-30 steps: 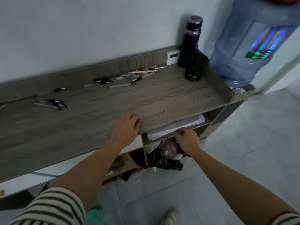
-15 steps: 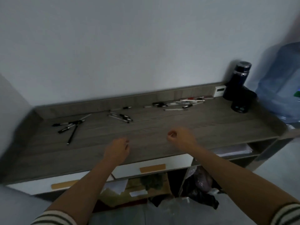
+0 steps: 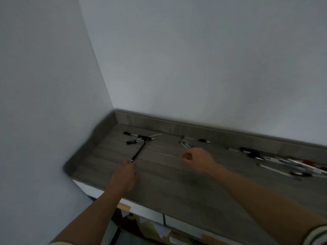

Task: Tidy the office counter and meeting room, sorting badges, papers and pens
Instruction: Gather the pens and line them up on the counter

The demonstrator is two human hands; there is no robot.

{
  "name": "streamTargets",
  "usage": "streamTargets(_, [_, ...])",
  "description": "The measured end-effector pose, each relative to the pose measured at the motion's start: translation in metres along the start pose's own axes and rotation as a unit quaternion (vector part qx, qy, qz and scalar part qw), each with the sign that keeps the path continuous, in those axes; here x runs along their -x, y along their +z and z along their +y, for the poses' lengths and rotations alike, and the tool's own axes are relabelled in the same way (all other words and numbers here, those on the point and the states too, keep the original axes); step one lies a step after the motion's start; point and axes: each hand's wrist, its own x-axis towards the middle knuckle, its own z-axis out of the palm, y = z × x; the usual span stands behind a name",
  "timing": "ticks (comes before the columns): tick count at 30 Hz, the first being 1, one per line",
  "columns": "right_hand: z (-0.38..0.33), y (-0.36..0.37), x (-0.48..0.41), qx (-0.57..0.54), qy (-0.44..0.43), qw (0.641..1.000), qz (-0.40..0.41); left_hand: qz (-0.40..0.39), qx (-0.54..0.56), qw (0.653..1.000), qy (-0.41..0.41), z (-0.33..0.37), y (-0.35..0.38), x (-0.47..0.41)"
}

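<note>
— Left hand [image 3: 124,175]: fingers stretched out, tips at the near end of the long pen [image 3: 139,150]; too blurred to tell whether they touch it. Right hand [image 3: 196,160]: fingers curled in, nothing seen in it, over the counter [image 3: 177,188].
— Pens, reckoned from the corner [image 3: 115,121]?
— Long pen runs out from a cluster [image 3: 136,138] just beside the corner. Second group [image 3: 184,144] lies farther from the corner, just past the right hand. Third pile [image 3: 283,161] is farthest from the corner.
— Risks?
— Judgement only. A push on the pen's end, not a pinch, would pivot it into the cluster and scatter it. Its far end meets the cluster, so a lift may drag neighbours along. A loose pen could roll off the front edge.
</note>
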Motion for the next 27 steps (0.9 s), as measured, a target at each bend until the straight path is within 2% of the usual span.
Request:
streamTargets(4, [-0.029,0.018,-0.064,0.006,-0.072,0.997,-0.010,-0.016,-0.027,0.998,-0.057,-0.040,0.003,-0.018])
streamTargets(7, [-0.056,0.029,-0.104,0.011,-0.111,0.993,-0.041,-0.009,-0.029,0.997,-0.065,-0.054,0.011,-0.023])
streamTargets(13, [-0.104,0.035,-0.165,0.013,-0.145,0.989,-0.026,0.013,-0.008,1.000,-0.025,-0.066,0.008,-0.039])
streamTargets(17, [-0.125,0.051,-0.204,0.072,-0.143,0.984,-0.073,0.000,0.016,1.000,-0.005,-0.084,-0.007,-0.065])
streamTargets(21, [-0.126,0.059,-0.229,0.116,-0.105,0.979,-0.128,0.000,0.042,0.999,0.015,-0.099,-0.025,-0.101])
streamTargets(27, [-0.108,0.052,-0.239,0.114,-0.117,0.983,-0.089,0.061,0.072,0.995,0.043,-0.104,-0.038,-0.159])
